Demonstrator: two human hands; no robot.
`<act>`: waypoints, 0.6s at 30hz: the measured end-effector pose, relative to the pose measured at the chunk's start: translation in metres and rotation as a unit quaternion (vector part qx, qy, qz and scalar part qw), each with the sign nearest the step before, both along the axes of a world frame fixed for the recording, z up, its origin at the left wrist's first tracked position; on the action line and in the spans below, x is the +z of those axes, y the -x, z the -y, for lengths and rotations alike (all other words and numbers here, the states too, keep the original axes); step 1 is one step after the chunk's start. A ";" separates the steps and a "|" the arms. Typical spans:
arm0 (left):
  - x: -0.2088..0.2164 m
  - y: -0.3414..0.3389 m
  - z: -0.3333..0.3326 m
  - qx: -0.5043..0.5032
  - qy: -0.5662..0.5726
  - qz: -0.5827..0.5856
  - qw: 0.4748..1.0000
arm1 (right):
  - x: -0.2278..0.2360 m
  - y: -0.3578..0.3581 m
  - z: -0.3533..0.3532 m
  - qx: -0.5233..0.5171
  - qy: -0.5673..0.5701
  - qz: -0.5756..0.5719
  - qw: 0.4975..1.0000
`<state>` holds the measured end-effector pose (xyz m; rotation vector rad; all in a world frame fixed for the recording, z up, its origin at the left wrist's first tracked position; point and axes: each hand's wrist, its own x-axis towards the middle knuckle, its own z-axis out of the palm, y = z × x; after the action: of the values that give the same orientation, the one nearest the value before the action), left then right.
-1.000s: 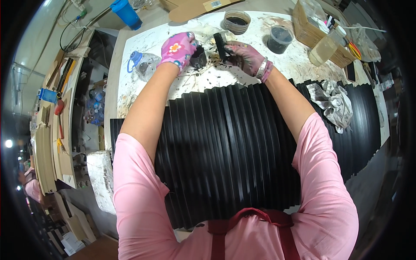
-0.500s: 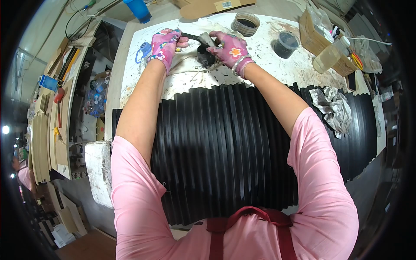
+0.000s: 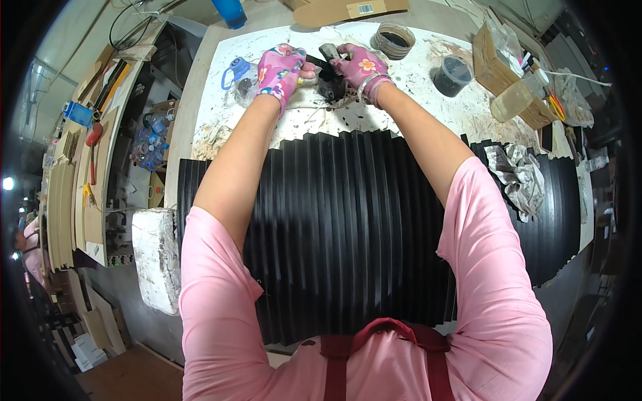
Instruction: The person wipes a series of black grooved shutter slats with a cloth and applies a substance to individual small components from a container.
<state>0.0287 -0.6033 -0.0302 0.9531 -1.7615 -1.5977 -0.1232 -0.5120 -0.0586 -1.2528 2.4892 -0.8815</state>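
Note:
Both hands wear pink flowered gloves, close together over the far part of the stained white table. My left hand (image 3: 281, 72) is closed on the end of a narrow black strip (image 3: 315, 61). Between thumb and fingers, my right hand (image 3: 363, 67) grips a grey, block-like piece (image 3: 328, 51) with a blackened lower part, pressed against the strip. Below the fingers sits a dark, wet-looking lump (image 3: 330, 88); its kind is unclear. Many long black ribbed strips (image 3: 328, 227) lie side by side between my arms and the table's far area.
An open jar of black liquid (image 3: 393, 41) and a clear tub (image 3: 453, 75) stand right of my hands. Beyond them are a cardboard box (image 3: 491, 60) and a bottle (image 3: 518, 97). A crumpled, stained cloth (image 3: 518, 179) rests on the strips. A blue-capped bottle (image 3: 235, 72) lies left.
My left hand has moved right, closer to my right hand, along with the strip. The grey piece now tilts the other way. The whole view has shifted slightly.

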 end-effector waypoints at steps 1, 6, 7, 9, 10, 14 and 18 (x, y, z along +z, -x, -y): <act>0.000 0.000 0.000 0.002 0.001 0.000 1.000 | -0.003 0.004 0.002 0.002 0.004 0.035 0.999; -0.002 0.002 0.002 0.030 -0.010 -0.008 0.999 | -0.023 0.036 -0.011 0.071 0.130 0.306 0.940; -0.002 0.004 0.001 0.033 -0.017 -0.018 0.999 | -0.031 0.046 -0.012 0.087 0.134 0.277 0.947; 0.000 0.000 0.001 0.040 -0.019 -0.022 0.999 | -0.027 0.035 -0.020 0.103 0.115 0.195 0.969; 0.001 -0.001 0.000 0.041 -0.023 -0.032 0.998 | -0.027 0.026 -0.019 0.107 0.113 0.196 0.968; 0.004 0.003 -0.008 0.012 -0.025 -0.053 0.998 | -0.011 -0.005 -0.010 0.031 0.089 -0.018 0.995; -0.007 0.004 -0.006 -0.012 -0.076 -0.095 0.992 | 0.002 -0.011 0.009 0.007 0.047 -0.012 0.999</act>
<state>0.0244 -0.5972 -0.0375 0.8207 -1.5441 -1.7957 -0.1121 -0.5205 -0.0568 -1.3157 2.4804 -0.9955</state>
